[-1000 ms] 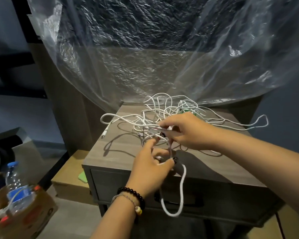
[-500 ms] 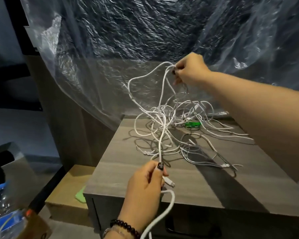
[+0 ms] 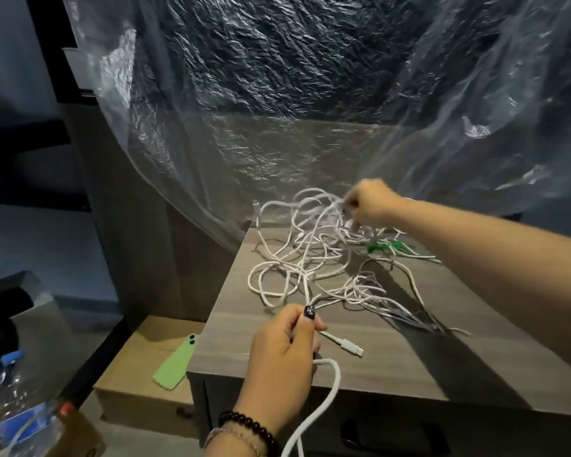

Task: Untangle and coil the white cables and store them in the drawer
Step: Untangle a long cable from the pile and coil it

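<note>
A tangle of white cables (image 3: 314,258) lies on the grey wooden cabinet top (image 3: 393,357). My left hand (image 3: 284,351) is closed on one thick white cable near the front edge; its plug end (image 3: 351,346) rests on the top and a loop hangs down in front of the drawer (image 3: 376,433). At the far side of the heap, my right hand (image 3: 366,202) pinches a bunch of strands, slightly blurred. A green piece (image 3: 384,247) lies among the cables below that hand. The drawer front is closed.
Crinkled clear plastic sheeting (image 3: 310,94) hangs behind and over the cabinet. A green phone (image 3: 175,362) lies on a low cardboard box (image 3: 139,384) to the left. A water bottle (image 3: 17,400) stands in a box at the lower left.
My right hand has come down from high above the heap to just over the far side of the tangle, and the lifted strands have dropped. The left hand has kept its hold on the thick cable.
</note>
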Demonstrator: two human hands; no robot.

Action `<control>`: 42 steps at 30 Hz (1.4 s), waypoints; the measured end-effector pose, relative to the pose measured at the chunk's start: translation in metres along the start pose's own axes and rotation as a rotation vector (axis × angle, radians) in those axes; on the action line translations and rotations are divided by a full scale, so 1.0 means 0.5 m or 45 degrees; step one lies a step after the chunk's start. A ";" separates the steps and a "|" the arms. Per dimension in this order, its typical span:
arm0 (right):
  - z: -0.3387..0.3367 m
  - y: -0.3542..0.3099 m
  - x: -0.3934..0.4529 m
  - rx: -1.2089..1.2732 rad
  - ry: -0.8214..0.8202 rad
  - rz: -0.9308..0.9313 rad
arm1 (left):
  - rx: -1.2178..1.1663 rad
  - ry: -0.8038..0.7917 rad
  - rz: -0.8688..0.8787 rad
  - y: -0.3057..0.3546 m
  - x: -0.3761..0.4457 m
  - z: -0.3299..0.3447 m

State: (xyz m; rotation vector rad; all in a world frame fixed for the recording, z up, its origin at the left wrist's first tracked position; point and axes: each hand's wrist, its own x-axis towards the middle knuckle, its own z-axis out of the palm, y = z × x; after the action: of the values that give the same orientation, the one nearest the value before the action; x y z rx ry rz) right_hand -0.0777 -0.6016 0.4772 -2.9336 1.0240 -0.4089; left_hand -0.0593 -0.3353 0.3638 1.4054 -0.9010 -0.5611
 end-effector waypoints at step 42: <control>0.032 -0.106 -0.774 1.720 0.179 0.264 | 0.047 -0.081 -0.027 0.094 -0.366 0.106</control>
State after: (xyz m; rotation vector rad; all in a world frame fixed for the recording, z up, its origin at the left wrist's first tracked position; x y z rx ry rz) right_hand -0.3324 -0.3240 0.3730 -1.5950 0.6108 -0.8542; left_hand -0.2140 -0.2148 0.3694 1.4385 -0.9524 -0.6113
